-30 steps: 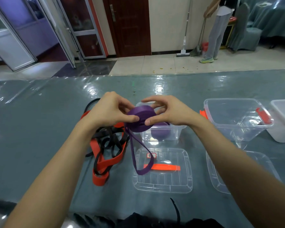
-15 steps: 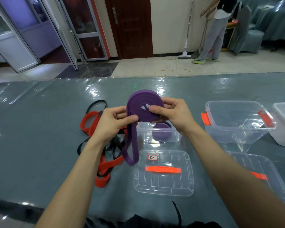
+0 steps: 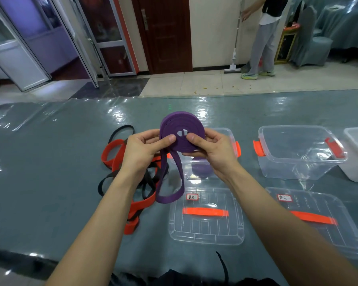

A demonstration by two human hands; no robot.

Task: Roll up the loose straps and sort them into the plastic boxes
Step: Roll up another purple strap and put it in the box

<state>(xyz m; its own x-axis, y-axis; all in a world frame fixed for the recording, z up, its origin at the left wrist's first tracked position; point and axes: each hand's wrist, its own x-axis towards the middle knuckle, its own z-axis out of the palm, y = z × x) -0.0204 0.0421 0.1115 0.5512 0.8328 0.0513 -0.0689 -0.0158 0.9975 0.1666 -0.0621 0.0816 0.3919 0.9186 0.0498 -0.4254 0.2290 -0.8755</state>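
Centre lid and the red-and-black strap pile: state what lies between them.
Head view: the loose loop of the purple strap hangs down between the strap pile and the lid.

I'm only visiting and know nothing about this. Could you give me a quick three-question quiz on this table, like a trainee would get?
1. True or false: the purple strap pinched between the left hand and right hand is fully rolled up.
2. Which colour of roll sits in the clear box behind the hands? A red, B purple, C black.
3. Fill in: the loose red and black straps lie to the person's ___.
Key: 1 false, a tail hangs loose; 2 B; 3 left.
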